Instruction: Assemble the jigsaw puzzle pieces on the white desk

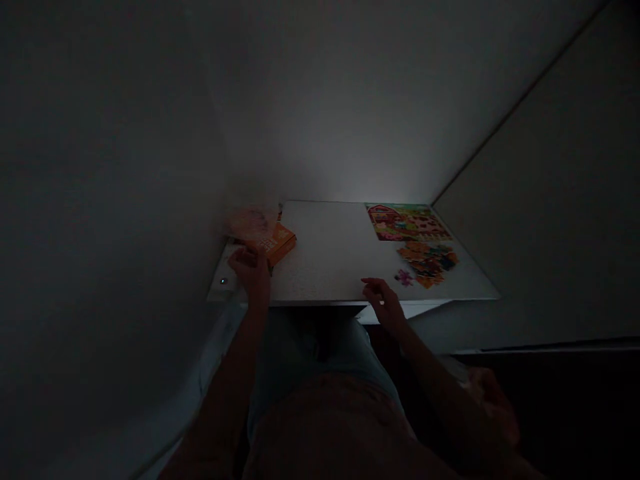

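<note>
At the left of the white table, an orange box (281, 243) with pale lettering lies at an angle. My left hand (253, 267) is at its near left corner with the fingers curled in. What they hold, if anything, is too dark to make out. Behind that hand is a pale, blurred, see-through shape (247, 223). By the front edge of the table, my right hand (384, 300) hangs with bent fingers somewhat apart and nothing visible in them. Closest to it on the right is a pink and purple jigsaw piece (404, 278).
The white table (320, 260) stands against a pale wall (330, 120). A pile of jigsaw pieces (427, 261) lies at its right, in front of a colourful farm picture (407, 222). A small light (223, 281) shows at the left corner. The room is very dark.
</note>
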`<state>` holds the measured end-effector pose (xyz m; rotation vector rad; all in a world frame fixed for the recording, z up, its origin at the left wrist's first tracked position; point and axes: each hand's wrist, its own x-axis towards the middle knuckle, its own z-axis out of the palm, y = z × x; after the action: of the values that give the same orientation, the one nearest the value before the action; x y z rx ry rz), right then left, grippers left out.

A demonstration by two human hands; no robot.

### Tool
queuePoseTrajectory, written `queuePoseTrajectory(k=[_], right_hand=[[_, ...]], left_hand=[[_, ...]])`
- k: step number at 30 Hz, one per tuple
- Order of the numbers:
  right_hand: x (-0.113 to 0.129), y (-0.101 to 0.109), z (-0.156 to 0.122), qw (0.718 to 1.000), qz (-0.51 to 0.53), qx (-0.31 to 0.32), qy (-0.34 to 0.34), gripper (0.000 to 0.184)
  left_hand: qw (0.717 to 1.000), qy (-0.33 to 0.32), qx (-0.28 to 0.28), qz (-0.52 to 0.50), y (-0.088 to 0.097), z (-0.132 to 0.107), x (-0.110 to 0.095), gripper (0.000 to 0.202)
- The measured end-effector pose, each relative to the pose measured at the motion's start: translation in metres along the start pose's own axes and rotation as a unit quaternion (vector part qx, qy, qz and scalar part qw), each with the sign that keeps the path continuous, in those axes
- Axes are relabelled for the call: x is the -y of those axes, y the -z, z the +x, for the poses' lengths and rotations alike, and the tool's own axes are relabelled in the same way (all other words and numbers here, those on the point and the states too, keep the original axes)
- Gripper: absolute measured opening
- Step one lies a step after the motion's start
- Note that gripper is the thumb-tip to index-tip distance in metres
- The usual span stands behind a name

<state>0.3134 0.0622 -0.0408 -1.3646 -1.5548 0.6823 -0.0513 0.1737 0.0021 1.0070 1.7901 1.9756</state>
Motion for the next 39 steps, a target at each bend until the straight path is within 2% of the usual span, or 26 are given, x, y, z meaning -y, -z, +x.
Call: queuePoseTrajectory(k=[1, 2, 4, 7, 9, 12, 15, 19, 23, 27, 32, 36, 39], right_hand=[[0.000, 0.011, -0.016, 1.000, -0.024, -0.010, 0.001, 0.031], [0.000, 0.020, -0.031, 0.998, -0.052, -0.018, 0.001, 0.029], [0.000, 0.035, -0.055, 0.993, -0.110, -0.035, -0.008, 0.027], [0.001, 0.050, -0.075, 0.985, -0.155, -0.069, -0.036, 0.026], [0.001, 0.053, -0.081, 0.981, -0.157, -0.100, -0.052, 0.027], [0.001, 0.049, -0.082, 0.978, -0.155, -0.121, -0.068, 0.030], [0.003, 0.036, -0.080, 0.980, -0.158, -0.096, -0.070, 0.029], [0.010, 0.021, -0.076, 0.978, -0.199, -0.030, -0.060, 0.023], [0.015, 0.020, -0.077, 0.972, -0.229, 0.007, -0.057, 0.024], [0.005, 0.032, -0.089, 0.969, -0.233, -0.012, -0.076, 0.023], [-0.014, 0.062, -0.100, 0.970, -0.214, -0.055, -0.102, 0.020], [-0.026, 0.084, -0.079, 0.966, -0.238, -0.076, -0.068, 0.030], [-0.033, 0.089, -0.049, 0.948, -0.291, -0.119, -0.056, 0.046]], left_hand=[[0.997, -0.060, 0.031, 0.026, 0.000, -0.013, 0.004, 0.043], [0.994, -0.083, 0.059, 0.030, -0.001, -0.025, 0.007, 0.040], [0.978, -0.135, 0.151, 0.038, -0.002, -0.043, 0.011, 0.035], [0.924, -0.238, 0.294, 0.063, -0.008, -0.050, 0.013, 0.027], [0.900, -0.269, 0.332, 0.091, -0.012, -0.047, 0.016, 0.031], [0.917, -0.221, 0.305, 0.134, -0.016, -0.041, 0.022, 0.050], [0.928, -0.175, 0.287, 0.159, -0.016, -0.041, 0.022, 0.066], [0.925, -0.155, 0.289, 0.192, -0.014, -0.049, 0.011, 0.077], [0.915, -0.152, 0.289, 0.236, -0.013, -0.052, 0.002, 0.078], [0.899, -0.164, 0.309, 0.262, -0.013, -0.050, -0.002, 0.063], [0.873, -0.187, 0.337, 0.299, -0.014, -0.050, -0.006, 0.053], [0.850, -0.216, 0.344, 0.337, -0.016, -0.050, -0.006, 0.059], [0.845, -0.239, 0.338, 0.339, -0.018, -0.049, -0.001, 0.065]])
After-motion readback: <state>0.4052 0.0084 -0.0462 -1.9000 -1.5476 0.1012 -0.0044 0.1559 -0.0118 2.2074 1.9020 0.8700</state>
